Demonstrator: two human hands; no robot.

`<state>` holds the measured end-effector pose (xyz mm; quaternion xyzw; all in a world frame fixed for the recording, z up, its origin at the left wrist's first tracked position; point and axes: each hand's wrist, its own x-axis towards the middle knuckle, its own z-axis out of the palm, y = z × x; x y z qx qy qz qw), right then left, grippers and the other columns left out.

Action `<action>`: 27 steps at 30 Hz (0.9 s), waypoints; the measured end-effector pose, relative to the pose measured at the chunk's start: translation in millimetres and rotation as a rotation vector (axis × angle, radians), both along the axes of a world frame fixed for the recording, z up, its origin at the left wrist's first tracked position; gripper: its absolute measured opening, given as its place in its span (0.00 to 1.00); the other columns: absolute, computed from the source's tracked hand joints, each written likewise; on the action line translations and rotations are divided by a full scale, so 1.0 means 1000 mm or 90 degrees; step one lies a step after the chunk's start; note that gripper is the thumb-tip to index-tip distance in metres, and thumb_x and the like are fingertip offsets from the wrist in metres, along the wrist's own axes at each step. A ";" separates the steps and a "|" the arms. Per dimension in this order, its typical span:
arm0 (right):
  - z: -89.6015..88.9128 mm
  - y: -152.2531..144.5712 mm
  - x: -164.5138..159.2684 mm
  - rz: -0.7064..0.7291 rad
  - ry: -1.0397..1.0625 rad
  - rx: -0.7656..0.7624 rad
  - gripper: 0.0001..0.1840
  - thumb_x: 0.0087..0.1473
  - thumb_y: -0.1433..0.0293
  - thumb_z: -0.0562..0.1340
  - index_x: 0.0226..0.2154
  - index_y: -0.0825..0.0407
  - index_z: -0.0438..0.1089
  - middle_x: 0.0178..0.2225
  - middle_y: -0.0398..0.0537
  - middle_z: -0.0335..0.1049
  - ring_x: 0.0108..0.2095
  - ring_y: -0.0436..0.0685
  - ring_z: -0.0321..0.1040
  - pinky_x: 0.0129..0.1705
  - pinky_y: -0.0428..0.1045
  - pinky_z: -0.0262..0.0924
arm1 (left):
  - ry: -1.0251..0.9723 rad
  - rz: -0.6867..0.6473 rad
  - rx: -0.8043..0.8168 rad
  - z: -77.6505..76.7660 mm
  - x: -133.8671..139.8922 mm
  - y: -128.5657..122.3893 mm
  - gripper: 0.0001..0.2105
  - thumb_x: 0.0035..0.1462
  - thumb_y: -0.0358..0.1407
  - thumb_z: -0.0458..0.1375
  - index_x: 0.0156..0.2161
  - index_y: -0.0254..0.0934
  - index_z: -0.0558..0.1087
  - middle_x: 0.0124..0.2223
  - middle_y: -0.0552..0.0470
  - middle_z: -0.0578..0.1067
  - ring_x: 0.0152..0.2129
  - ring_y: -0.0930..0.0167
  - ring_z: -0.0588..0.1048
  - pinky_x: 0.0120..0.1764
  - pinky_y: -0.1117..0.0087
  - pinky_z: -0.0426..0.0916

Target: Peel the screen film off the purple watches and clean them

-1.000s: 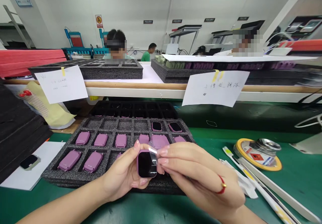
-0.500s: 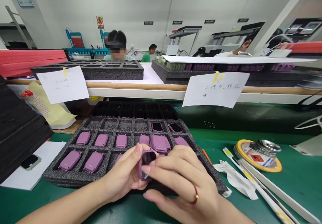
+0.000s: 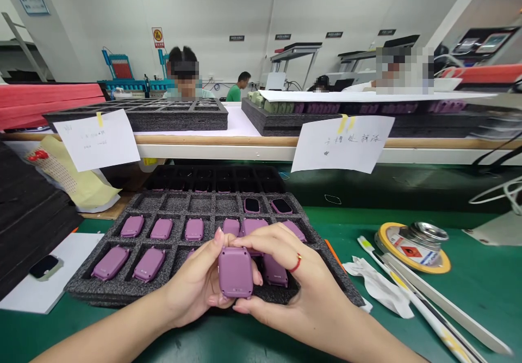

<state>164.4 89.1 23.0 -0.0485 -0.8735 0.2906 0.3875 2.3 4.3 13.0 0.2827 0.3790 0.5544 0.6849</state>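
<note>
A purple smartwatch case [image 3: 236, 274] is held up between both hands, its flat back with small corner screws facing me. My left hand [image 3: 194, 284] grips its left side, with the thumb near the top corner. Across from it, my right hand [image 3: 291, 281] pinches the case with its index finger at the top and thumb at the bottom. Just behind them lies a black foam tray [image 3: 169, 250]. Several purple cases, such as one case [image 3: 111, 263] at front left, sit back-up in its pockets. Two watches, including a dark-screened watch [image 3: 281, 205], lie face-up in the far row.
A watch [image 3: 45, 268] rests on white paper [image 3: 24, 292] at left. To the right are a metal-topped can [image 3: 411, 247], a toothbrush [image 3: 369, 245], crumpled tissue [image 3: 381, 284] and long strips. A shelf edge [image 3: 220, 152] with hanging notes crosses behind the tray.
The smartwatch case has been turned from its dark screen side to its purple back. My right fingers have moved from across the screen to its top and bottom edges.
</note>
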 end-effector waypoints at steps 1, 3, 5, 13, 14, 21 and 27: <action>-0.001 0.000 0.000 -0.001 -0.007 -0.004 0.32 0.50 0.68 0.74 0.55 0.45 0.66 0.44 0.45 0.73 0.46 0.54 0.69 0.51 0.48 0.63 | -0.002 0.003 -0.001 0.000 0.000 0.000 0.24 0.51 0.57 0.65 0.36 0.34 0.72 0.26 0.54 0.75 0.11 0.84 0.57 0.16 0.78 0.47; -0.002 0.000 -0.001 -0.001 -0.017 -0.009 0.32 0.51 0.68 0.74 0.56 0.45 0.65 0.43 0.44 0.72 0.46 0.54 0.68 0.51 0.48 0.63 | -0.005 0.013 -0.004 -0.001 -0.001 0.001 0.24 0.51 0.56 0.66 0.35 0.34 0.72 0.27 0.53 0.77 0.11 0.84 0.57 0.16 0.78 0.48; -0.002 0.000 -0.001 0.001 -0.019 -0.009 0.31 0.52 0.68 0.74 0.56 0.45 0.65 0.43 0.44 0.72 0.46 0.54 0.68 0.52 0.48 0.63 | -0.007 0.022 -0.010 -0.001 0.000 0.001 0.24 0.50 0.56 0.66 0.35 0.33 0.73 0.28 0.52 0.77 0.11 0.84 0.58 0.16 0.79 0.48; -0.003 -0.002 0.000 -0.002 -0.029 0.021 0.31 0.54 0.70 0.71 0.58 0.47 0.64 0.45 0.47 0.72 0.46 0.54 0.68 0.50 0.48 0.65 | -0.005 0.036 -0.016 -0.001 0.001 0.000 0.25 0.49 0.56 0.67 0.35 0.32 0.74 0.28 0.51 0.77 0.12 0.84 0.60 0.16 0.81 0.49; -0.002 -0.003 0.000 -0.004 -0.030 0.021 0.31 0.53 0.71 0.72 0.58 0.47 0.65 0.45 0.47 0.72 0.45 0.54 0.69 0.50 0.48 0.65 | -0.006 0.033 -0.014 -0.001 0.001 -0.001 0.25 0.49 0.56 0.67 0.36 0.33 0.73 0.29 0.51 0.77 0.12 0.84 0.60 0.16 0.81 0.50; 0.007 0.022 0.006 -0.130 -0.008 -0.080 0.17 0.51 0.71 0.66 0.46 0.48 0.71 0.42 0.45 0.75 0.40 0.54 0.72 0.44 0.49 0.67 | -0.044 -0.004 0.065 -0.005 0.000 0.000 0.20 0.59 0.53 0.61 0.34 0.35 0.69 0.29 0.54 0.75 0.11 0.85 0.56 0.15 0.82 0.47; -0.010 0.049 0.005 -0.174 -0.164 -0.095 0.21 0.56 0.63 0.65 0.52 0.48 0.71 0.50 0.50 0.74 0.51 0.63 0.70 0.56 0.60 0.63 | -0.073 0.024 0.051 -0.003 -0.001 0.003 0.19 0.61 0.49 0.60 0.30 0.36 0.65 0.25 0.57 0.71 0.11 0.85 0.53 0.14 0.83 0.44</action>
